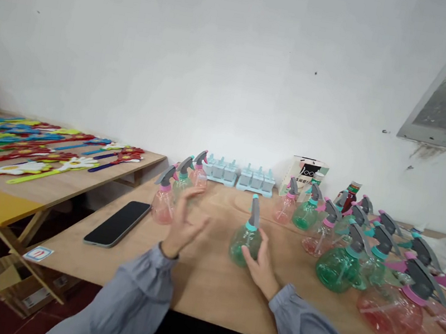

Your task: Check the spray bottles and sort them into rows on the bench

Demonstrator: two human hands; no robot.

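A green spray bottle (245,242) with a grey trigger head stands on the wooden table (204,282) in front of me. My right hand (261,266) rests against its lower right side, fingers spread round it. To the left of the bottle, my left hand (182,223) hovers above the table, fingers apart and blurred, holding nothing. Just beyond it stand a pink spray bottle (164,201) and two more bottles (189,177).
Several green and pink spray bottles (365,257) crowd the table's right side. A black phone (117,222) lies at the left edge. Pale blue moulds (239,176), a white box (303,175) and a dark bottle (350,194) line the wall. Another table (11,190) at left carries colourful hand-shaped sticks (39,152).
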